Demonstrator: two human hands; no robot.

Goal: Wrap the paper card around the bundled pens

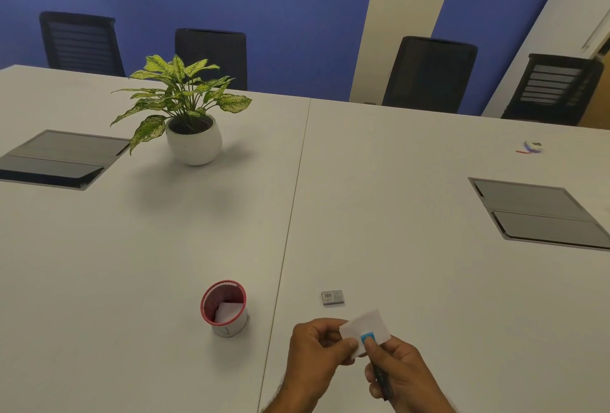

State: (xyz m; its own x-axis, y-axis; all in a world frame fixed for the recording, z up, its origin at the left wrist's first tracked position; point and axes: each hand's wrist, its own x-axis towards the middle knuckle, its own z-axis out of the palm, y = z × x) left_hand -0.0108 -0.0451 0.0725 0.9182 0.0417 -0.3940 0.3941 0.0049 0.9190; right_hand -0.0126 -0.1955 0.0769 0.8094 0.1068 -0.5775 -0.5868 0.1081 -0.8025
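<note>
White paper, a small folded slip (pixel 364 330), is held above the near edge of the tabletop (pixel 379 198), a little right of the seam that divides the two table halves. The left hand (pixel 317 353) pinches its left end between curled thumb and fingers. The right hand (pixel 396 376) has its fingers curled around a dark pen-like tool (pixel 383 379), whose blue tip (pixel 368 337) presses on the lower edge of the slip; I cannot tell what kind of tool it is. I judge the slip to be very light and thin: it will bend or crease if it is squeezed hard, and it will move away under the tip if it is not supported, so the good place to hold it is at the edge, close to where the tip touches. Just beyond the hands lies a small grey box with a barcode (pixel 332 297), apart from the slip. To the left of the seam stands a red mesh cup (pixel 224 308) with another white paper inside. Farther away, toward the far left corner, there is a potted plant (pixel 188 108).
</note>
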